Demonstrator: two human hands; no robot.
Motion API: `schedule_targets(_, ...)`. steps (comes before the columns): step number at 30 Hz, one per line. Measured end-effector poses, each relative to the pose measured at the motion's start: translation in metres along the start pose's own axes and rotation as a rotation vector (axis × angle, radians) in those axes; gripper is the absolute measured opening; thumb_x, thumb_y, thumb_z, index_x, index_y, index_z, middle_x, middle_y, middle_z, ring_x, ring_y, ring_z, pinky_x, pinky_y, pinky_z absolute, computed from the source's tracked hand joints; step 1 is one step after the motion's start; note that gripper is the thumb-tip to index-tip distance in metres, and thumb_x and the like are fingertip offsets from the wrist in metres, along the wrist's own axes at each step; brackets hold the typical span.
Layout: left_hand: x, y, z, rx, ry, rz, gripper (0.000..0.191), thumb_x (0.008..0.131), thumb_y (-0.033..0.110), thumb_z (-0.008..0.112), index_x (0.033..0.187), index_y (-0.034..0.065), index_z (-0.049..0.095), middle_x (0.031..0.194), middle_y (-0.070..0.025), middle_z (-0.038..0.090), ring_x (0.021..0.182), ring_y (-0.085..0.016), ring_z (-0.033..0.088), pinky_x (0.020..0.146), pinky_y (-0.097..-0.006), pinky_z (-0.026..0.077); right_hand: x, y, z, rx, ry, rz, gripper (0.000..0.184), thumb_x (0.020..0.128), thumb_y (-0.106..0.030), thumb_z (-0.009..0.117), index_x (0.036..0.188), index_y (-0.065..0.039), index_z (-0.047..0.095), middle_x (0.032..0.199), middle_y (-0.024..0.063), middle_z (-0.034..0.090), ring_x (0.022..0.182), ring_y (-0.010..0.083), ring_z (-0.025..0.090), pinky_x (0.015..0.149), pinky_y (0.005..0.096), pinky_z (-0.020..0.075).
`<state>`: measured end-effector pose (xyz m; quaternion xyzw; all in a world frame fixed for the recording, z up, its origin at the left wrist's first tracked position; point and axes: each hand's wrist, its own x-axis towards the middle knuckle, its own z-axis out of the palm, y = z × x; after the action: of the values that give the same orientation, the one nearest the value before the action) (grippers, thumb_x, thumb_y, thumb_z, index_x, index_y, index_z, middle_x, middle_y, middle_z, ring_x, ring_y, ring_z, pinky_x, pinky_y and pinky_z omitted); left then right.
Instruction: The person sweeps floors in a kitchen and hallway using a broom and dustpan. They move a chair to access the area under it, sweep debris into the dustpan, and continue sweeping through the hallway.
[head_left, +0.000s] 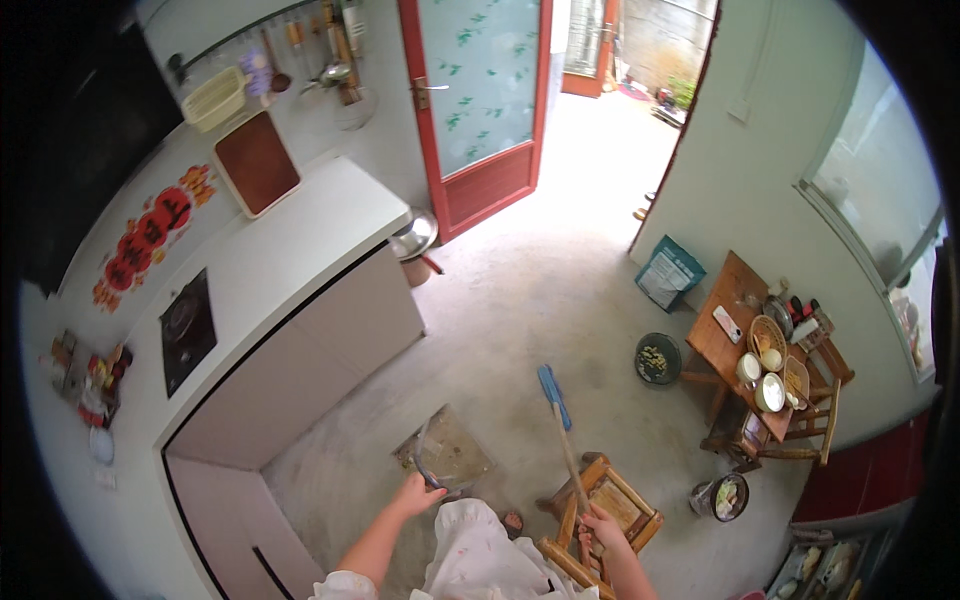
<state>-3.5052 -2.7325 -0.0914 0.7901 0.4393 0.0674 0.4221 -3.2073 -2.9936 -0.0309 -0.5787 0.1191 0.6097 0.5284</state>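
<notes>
My left hand (417, 495) grips the curved grey handle (424, 474) of a wide, flat dustpan. Its tan pan (454, 442) lies low over the concrete floor in front of my feet, with small bits of debris on it. In my right hand (604, 529) is the wooden stick of a broom (568, 442). The broom's blue head (553, 394) rests on the floor, ahead and to the right of the dustpan, apart from it. Beneath the stick and my right hand stands a small wooden chair (619, 501).
At right, a wooden table (712, 337) bears bowls, baskets and a phone. Near it are a dark basin (658, 360), a waste bin (720, 498) and a blue bag (670, 273). A white counter (322, 217) runs along the left. The red-framed door (480, 112) stands ajar.
</notes>
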Motion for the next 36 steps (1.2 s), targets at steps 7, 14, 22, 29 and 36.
schedule_targets(7,0.145,0.007,0.014,0.304,-0.328,0.094,0.043,0.065,0.034,0.064,0.083,-0.0030,0.053,0.087,-0.0208,0.054,0.088,-0.035,0.050,0.075,-0.0384,0.040,0.057,-0.010,0.011,0.132,0.229,-0.018,0.022,0.082,-0.007,0.041,0.104,-0.006,0.040,0.060,0.0069,0.043,0.043,0.0145,0.038,0.037,0.0269,0.0325)
schedule_targets(14,0.241,-0.031,0.031,0.272,-0.482,0.278,0.050,0.064,0.036,0.063,0.086,-0.0067,0.049,0.088,-0.0249,0.051,0.088,-0.036,0.048,0.076,-0.0395,0.039,0.125,0.025,0.082,-0.148,0.479,0.056,0.027,0.084,-0.014,0.040,0.110,-0.007,0.040,0.056,0.0074,0.045,0.039,0.0148,0.042,0.035,0.0281,0.0372)
schedule_targets(22,0.294,-0.079,0.043,0.186,-0.558,0.289,0.039,0.063,0.030,0.065,0.079,-0.0035,0.052,0.078,-0.0227,0.052,0.080,-0.037,0.049,0.069,-0.0407,0.039,0.081,0.078,0.178,0.293,0.212,0.264,0.046,0.084,-0.014,0.043,0.126,-0.020,0.026,0.054,0.0063,0.040,0.039,0.0137,0.036,0.036,0.0267,0.0334)
schedule_targets(29,0.301,-0.111,0.049,0.146,-0.483,0.371,0.034,0.062,0.029,0.065,0.074,-0.0007,0.054,0.072,-0.0197,0.053,0.075,-0.036,0.050,0.066,-0.0405,0.039,0.012,0.069,0.160,0.113,0.295,0.087,0.036,0.082,-0.017,0.045,0.117,-0.013,0.041,0.054,-0.0033,0.038,0.038,0.0038,0.031,0.031,0.0169,0.0235)
schedule_targets(36,0.293,-0.094,0.036,0.299,-0.585,0.226,0.057,0.067,0.039,0.061,0.097,-0.0060,0.045,0.098,-0.0239,0.047,0.097,-0.036,0.042,0.085,-0.0386,0.034,0.100,0.029,0.183,0.011,0.525,0.093,0.047,0.080,-0.009,0.047,0.123,-0.012,0.030,0.054,0.0045,0.042,0.038,0.0125,0.039,0.035,0.0269,0.0349)
